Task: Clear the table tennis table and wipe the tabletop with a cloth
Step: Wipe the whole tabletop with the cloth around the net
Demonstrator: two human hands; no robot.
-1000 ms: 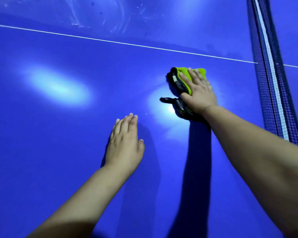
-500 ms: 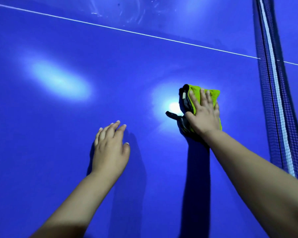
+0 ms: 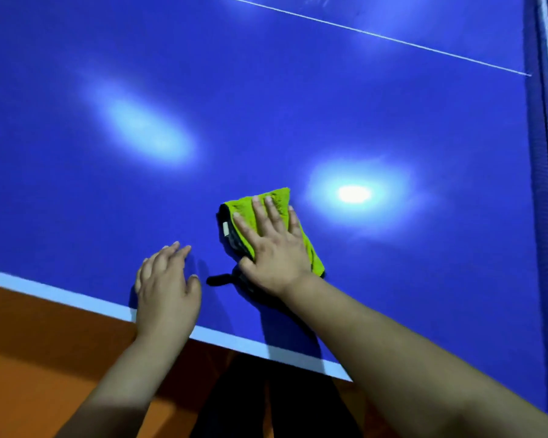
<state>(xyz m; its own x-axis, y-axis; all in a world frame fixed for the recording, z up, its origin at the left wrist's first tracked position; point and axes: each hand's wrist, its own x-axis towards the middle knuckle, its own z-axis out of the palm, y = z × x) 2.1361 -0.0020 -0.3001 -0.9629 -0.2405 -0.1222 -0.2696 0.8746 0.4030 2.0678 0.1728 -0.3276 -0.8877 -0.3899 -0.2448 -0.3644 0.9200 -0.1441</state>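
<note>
Near the edge of the bench (image 3: pixel 266 105), the green cloth (image 3: pixel 275 200) is pressed under the straight-fingered right hand (image 3: pixel 275 251); the left hand (image 3: pixel 165 289) is laid open alongside.

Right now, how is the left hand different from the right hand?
The right hand presses flat on the green cloth; the left hand has only the bare blue tabletop under it. The right hand's fingers are spread, the left hand's are close together. The left hand is nearer the table's white edge than the right hand. Both are palm down with straight fingers.
</note>
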